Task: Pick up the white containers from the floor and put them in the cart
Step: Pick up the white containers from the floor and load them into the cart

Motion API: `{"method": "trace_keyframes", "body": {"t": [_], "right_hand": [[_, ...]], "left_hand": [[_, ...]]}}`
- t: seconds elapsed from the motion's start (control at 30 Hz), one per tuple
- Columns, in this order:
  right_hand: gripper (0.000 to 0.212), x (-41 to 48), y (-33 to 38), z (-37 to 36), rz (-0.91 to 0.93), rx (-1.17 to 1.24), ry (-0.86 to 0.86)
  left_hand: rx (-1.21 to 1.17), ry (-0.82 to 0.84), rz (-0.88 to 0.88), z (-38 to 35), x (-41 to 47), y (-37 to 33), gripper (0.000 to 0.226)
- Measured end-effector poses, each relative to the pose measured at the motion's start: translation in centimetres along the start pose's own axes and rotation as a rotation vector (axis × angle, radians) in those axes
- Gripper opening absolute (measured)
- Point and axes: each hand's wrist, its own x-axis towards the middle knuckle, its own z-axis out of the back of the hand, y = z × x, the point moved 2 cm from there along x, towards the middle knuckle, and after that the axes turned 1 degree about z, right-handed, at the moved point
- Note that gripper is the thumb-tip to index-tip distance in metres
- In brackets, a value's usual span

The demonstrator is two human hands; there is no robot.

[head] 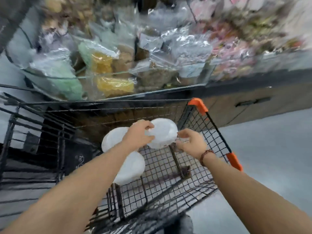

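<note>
Cart [200, 130] stands before shelf [152, 94] bearing bags [104, 65]; floor [270, 157] lies to its right. Far container [112, 139] and near container [132, 169] lie in the cart's left part, 1 behind the other. 3rd container [164, 135] is held above them, between left hand [137, 135] and right hand [192, 142].

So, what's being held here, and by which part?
White container over the cart: left hand grips one rim side, right hand seems to pinch the opposite side.

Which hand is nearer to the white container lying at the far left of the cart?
Left. The left hand overlaps the right edge of the far-left container while gripping the held container; the right hand is at the held container's other side.
</note>
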Motion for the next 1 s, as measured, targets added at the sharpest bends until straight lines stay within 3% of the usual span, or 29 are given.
{"method": "trace_keyframes", "body": {"t": [0.23, 0.43, 0.6, 1.0], "right_hand": [[0.030, -8.6, -8.4, 14.9, -0.114, 0.000, -0.345], [0.032, -19.1, -19.3, 24.3, -0.258, 0.084, -0.578], [0.035, -28.5, -30.0, 29.2, -0.408, 0.110, -0.693], [0.043, -41.9, -49.0, 32.9, -0.763, 0.325, -0.863]], "left_hand": [[-0.112, 0.086, -0.332, -5.5, 2.7, -18.8, 0.033], [-0.019, 0.209, -0.658, -16.7, 0.4, -34.1, 0.028], [0.003, 0.356, -0.819, -27.5, -3.2, -45.6, 0.031], [0.095, 0.726, -0.961, -49.4, -7.6, -59.0, 0.035]]}}
